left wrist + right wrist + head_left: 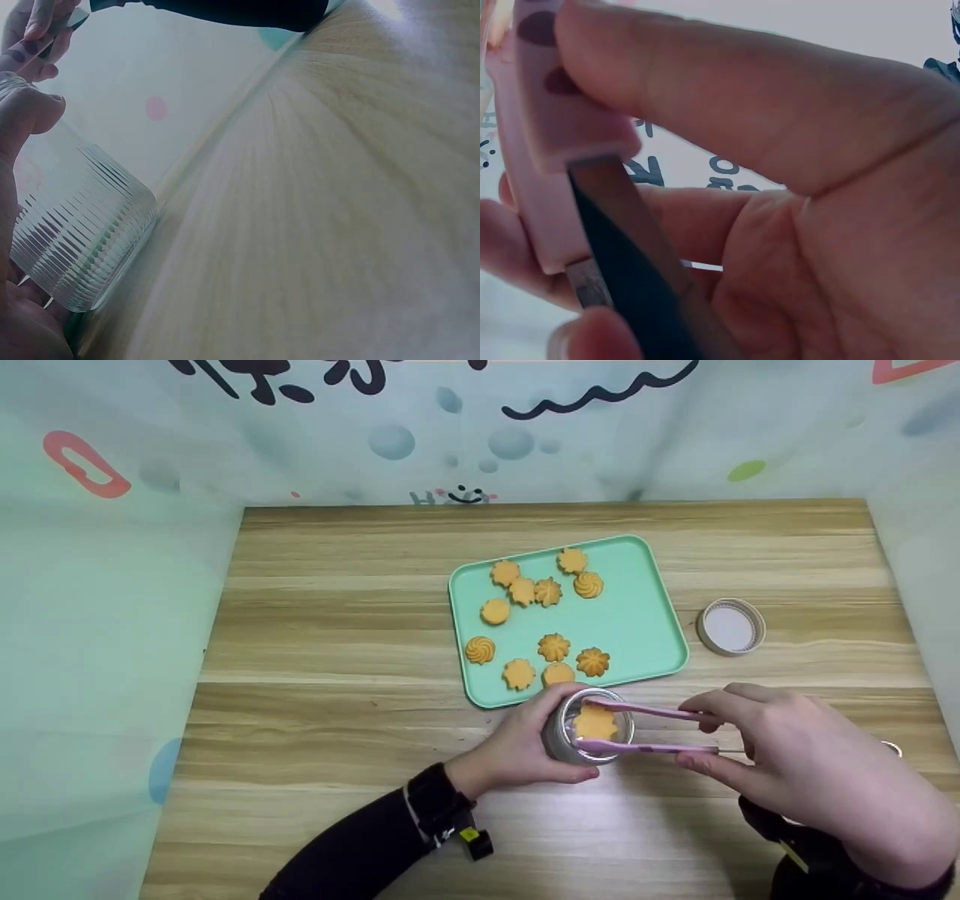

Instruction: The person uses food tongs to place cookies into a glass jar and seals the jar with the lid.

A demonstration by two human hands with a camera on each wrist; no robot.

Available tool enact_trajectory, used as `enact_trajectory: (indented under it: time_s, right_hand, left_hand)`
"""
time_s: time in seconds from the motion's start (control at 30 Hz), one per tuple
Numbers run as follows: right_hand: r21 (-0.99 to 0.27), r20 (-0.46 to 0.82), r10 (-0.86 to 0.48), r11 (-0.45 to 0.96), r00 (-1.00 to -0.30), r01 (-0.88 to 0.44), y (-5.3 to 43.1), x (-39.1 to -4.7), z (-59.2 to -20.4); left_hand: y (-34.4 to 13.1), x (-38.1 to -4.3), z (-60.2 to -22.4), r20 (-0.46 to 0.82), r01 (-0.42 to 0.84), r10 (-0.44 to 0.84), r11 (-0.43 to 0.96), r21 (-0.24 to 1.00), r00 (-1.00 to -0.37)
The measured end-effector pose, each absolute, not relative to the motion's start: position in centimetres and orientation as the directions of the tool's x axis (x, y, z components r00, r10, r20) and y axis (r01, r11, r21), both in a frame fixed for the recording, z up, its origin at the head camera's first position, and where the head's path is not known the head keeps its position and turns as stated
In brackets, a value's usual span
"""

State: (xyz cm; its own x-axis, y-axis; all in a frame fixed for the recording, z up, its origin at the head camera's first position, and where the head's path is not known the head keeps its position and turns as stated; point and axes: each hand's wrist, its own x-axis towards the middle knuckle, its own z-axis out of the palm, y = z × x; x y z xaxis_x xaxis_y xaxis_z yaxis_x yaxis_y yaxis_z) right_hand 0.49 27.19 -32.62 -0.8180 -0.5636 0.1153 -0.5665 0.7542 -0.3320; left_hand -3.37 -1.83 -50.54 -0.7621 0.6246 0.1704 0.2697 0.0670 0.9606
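My left hand (517, 746) grips a clear glass jar (555, 742), its ribbed wall (90, 225) showing in the left wrist view. Inside the jar's mouth is a scalloped cookie (595, 723), between the tips of pink tongs (652, 748). My right hand (802, 757) holds those tongs, thumb on one arm and fingers on the other; in the right wrist view their pink grip (570, 112) joins a metal strip. Whether the tips press on the cookie, I cannot tell. Just beyond the jar lies a green tray (630, 615) with several cookies on it.
A round lid (731, 627) lies upturned to the right of the tray. The wooden table (337, 675) meets a patterned cloth backdrop (600, 457) at the back. Similar cloth hangs at the left and right sides.
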Motion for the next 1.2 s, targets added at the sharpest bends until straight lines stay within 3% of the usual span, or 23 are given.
enact_trajectory:
  time_s: [0.4,1.0,1.2]
  right_hand:
    - [-0.358,0.068,-0.504,0.793,-0.861,-0.493,27.3,0.9,-32.0]
    - [-0.349,0.116,-0.447,0.818,-0.887,-0.458,28.2,1.0,-31.6]
    - [-0.354,0.139,-0.38,0.843,-0.914,-0.405,28.5,-0.4,-31.6]
  left_hand:
    - [-1.9,-3.4,-50.6,0.184,0.293,0.626,0.075,0.953,-0.758]
    - [-2.0,-3.4,-50.7,0.165,0.288,0.623,0.101,0.952,-0.765]
    - [-1.9,-3.4,-50.6,0.168,0.29,0.621,0.101,0.952,-0.766]
